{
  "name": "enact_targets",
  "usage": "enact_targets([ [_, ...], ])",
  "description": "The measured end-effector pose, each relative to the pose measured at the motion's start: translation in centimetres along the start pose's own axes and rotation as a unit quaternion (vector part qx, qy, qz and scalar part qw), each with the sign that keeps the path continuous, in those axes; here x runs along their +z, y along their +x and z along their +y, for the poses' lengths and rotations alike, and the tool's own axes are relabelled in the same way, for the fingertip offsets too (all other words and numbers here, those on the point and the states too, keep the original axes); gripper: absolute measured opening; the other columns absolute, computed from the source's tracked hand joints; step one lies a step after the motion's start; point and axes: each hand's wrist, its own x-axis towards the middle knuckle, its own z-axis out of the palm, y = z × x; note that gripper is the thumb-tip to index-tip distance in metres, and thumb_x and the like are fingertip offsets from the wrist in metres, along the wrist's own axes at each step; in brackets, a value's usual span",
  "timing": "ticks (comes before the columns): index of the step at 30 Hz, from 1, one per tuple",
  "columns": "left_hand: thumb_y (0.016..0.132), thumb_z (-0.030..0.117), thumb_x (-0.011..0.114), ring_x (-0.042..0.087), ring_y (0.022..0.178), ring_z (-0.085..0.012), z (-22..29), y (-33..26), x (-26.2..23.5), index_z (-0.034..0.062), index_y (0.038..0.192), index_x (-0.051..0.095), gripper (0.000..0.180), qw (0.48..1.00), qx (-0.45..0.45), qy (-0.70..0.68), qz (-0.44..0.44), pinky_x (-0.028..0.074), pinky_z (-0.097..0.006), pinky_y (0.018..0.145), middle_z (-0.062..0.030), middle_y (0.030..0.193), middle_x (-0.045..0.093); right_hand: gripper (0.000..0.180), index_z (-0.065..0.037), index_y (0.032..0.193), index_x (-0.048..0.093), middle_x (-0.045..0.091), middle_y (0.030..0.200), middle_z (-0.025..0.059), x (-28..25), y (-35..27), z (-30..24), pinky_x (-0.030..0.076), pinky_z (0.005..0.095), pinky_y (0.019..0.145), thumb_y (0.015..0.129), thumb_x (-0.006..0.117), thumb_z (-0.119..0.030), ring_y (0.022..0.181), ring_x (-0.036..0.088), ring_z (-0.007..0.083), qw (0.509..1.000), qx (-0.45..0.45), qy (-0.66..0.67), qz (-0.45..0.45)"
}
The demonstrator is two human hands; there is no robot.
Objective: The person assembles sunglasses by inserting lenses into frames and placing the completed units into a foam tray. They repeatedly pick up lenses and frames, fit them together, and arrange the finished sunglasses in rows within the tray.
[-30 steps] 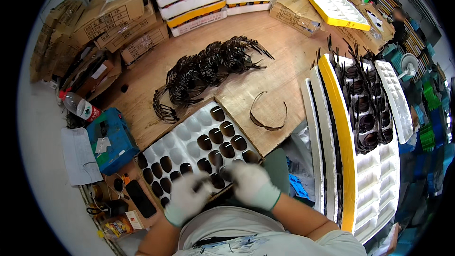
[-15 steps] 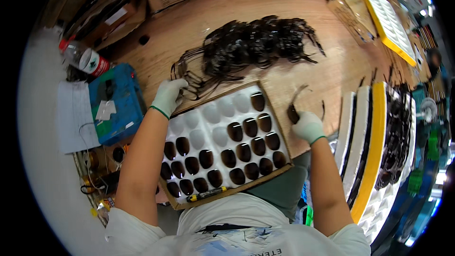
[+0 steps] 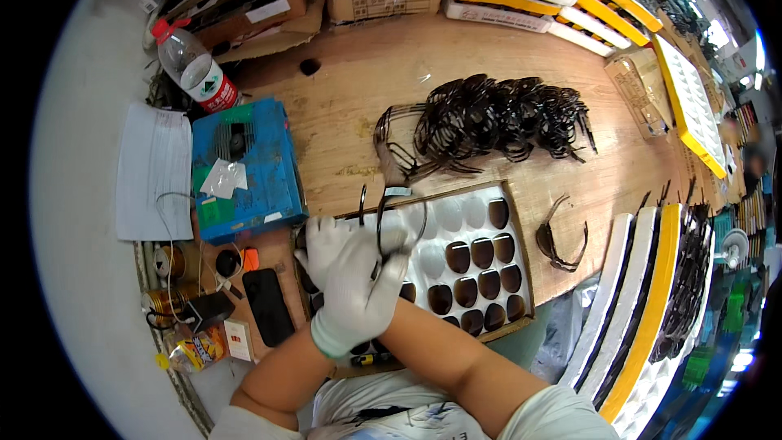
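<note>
My left hand (image 3: 358,297), in a white glove, is closed around a dark eyeglass frame (image 3: 381,220), its temples pointing up and away. My right forearm crosses beneath it. My gloved right hand (image 3: 323,243) is over the left part of the lens tray (image 3: 525,277), its fingers bent; the left hand partly hides it, and what it holds does not show. Brown sunglass lenses (image 3: 465,292) sit in the tray's white pockets, some of which hold none. A pair of sunglasses (image 3: 562,236) lies on the table to the right. Beyond the tray is a heap of dark frames (image 3: 497,122).
At left are a blue box (image 3: 244,171), a bottle with a red cap (image 3: 191,65) and a black phone (image 3: 267,307). White and yellow foam trays (image 3: 643,301) stand at right; more foam trays (image 3: 505,8) and cardboard boxes (image 3: 383,0) line the back.
My right hand has put down the sunglasses at right and swung left across the tray. My left hand has drawn back from the heap with a frame. The view has shifted.
</note>
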Motion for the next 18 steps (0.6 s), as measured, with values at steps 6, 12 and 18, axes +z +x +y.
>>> enact_targets([
  [6,0.098,0.014,0.057,0.066,0.074,-0.0287,2.5,-7.3,-1.6,-0.0052,0.109,0.062,0.023,0.988,-0.073,-0.136,0.001,0.053,-0.037,0.069,-0.0171,0.089,0.067,0.044,-0.001,0.111,0.061,0.059,0.105,0.0153,-2.9,-0.3,1.0,0.045,0.0486,0.09,0.081,0.075,-0.029,0.101,0.058,0.0348,0.717,0.175,0.647,0.192],
  [12,0.089,0.008,0.062,0.07,0.078,-0.0316,4.6,-11.8,-3.2,-0.0039,0.105,0.067,0.021,0.986,-0.103,-0.133,-0.005,0.056,-0.038,0.077,-0.0171,0.09,0.071,0.03,0.0,0.109,0.06,0.06,0.102,0.0175,-2.9,2.3,-2.1,0.047,0.0463,0.082,0.083,0.061,-0.014,0.099,0.059,0.0334,0.706,0.197,0.662,0.157],
  [18,0.102,0.008,0.051,0.068,0.098,-0.021,7.6,-16.2,-8.1,-0.0108,0.123,0.053,0.029,0.978,-0.063,-0.15,-0.127,0.056,-0.033,0.086,-0.0199,0.112,0.069,0.04,-0.012,0.121,0.055,0.062,0.105,0.0097,-2.8,-4.0,1.0,0.044,0.0452,0.088,0.082,0.062,-0.008,0.106,0.059,0.0303,0.644,0.063,0.722,0.246],
])
